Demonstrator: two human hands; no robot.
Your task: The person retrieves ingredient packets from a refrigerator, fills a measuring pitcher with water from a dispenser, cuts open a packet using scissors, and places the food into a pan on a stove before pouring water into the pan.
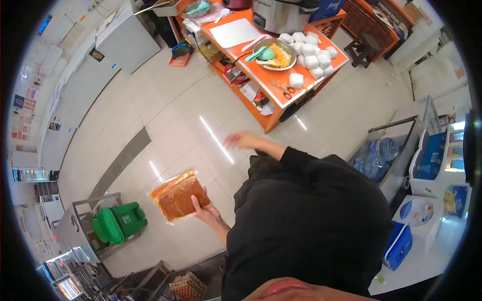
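Note:
My left hand [206, 212] is closed on a flat, rectangular packet [181, 196] of orange-brown stuff in clear, shiny plastic. My thumb lies on its upper face and the other fingers are hidden beneath. What the packet contains is not clear. My right hand [239, 140] is raised in front of my black top, over the floor. Slightly blurred, it has its fingers stretched out and holds nothing visible. It is apart from the orange table [278, 91], whose near corner is the closest thing to it.
On the table are scissors [284, 90], several white wrapped lumps [311, 61], a metal bowl [291, 65] of yellow food with a green spoon, and a large cooker [279, 17]. A green bin [119, 223] stands at left. Water bottles [374, 158] sit at right.

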